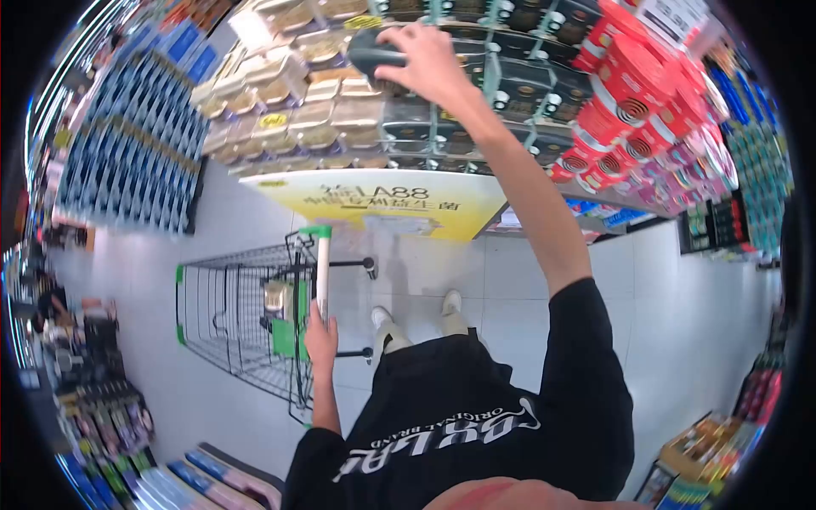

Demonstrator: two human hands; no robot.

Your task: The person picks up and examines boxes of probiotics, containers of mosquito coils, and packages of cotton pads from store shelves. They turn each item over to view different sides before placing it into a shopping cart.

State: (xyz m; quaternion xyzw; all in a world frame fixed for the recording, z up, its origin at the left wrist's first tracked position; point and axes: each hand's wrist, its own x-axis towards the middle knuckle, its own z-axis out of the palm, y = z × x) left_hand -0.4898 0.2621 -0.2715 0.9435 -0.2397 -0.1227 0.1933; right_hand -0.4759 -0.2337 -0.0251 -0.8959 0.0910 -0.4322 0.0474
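Observation:
My right hand is stretched out over the display, its fingers closed on a dark, boxy package; the label cannot be read. Around it stand rows of dark packages and beige packages. Lower down, my left hand wraps around the near end of the white handle of a shopping cart. Inside the cart's wire frame, close to the handle, sits a light-coloured packaged item.
A yellow and white sign fronts the display. Red packs are stacked at its right, and a tall blue stack stands at left. More shelves line both sides. My shoes are on the tiled floor.

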